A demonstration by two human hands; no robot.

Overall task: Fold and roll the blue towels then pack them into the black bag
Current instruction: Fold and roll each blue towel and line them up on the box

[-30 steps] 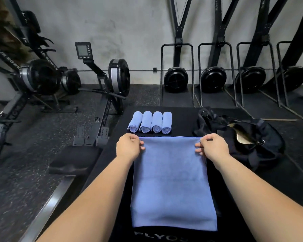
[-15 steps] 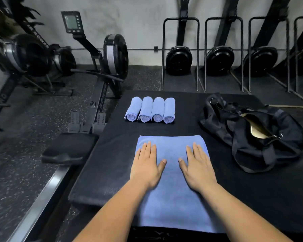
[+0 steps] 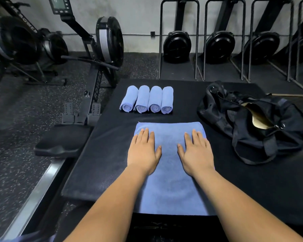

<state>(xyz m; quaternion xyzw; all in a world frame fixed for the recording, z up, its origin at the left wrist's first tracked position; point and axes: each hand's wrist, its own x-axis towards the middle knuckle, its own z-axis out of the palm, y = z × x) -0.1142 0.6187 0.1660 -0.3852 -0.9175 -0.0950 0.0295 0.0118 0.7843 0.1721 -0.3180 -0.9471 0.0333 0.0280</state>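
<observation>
A folded blue towel (image 3: 170, 180) lies flat on the black mat (image 3: 101, 159), its long side running toward me. My left hand (image 3: 143, 152) presses flat on the towel's left half with straight fingers. My right hand (image 3: 195, 152) presses flat on its right half the same way. Beyond the towel, several rolled blue towels (image 3: 147, 99) lie side by side in a row. The black bag (image 3: 252, 124) sits at the right of the mat, its zip open and a tan lining showing.
A rowing machine (image 3: 98, 49) with a black seat (image 3: 59, 142) and metal rail stands left of the mat. More rowing machines (image 3: 219, 46) stand upright against the far wall. Speckled rubber floor surrounds the mat.
My hands let go of the towel's far edge, came down flat on the towel, then slid apart toward its sides. The camera tilted further down.
</observation>
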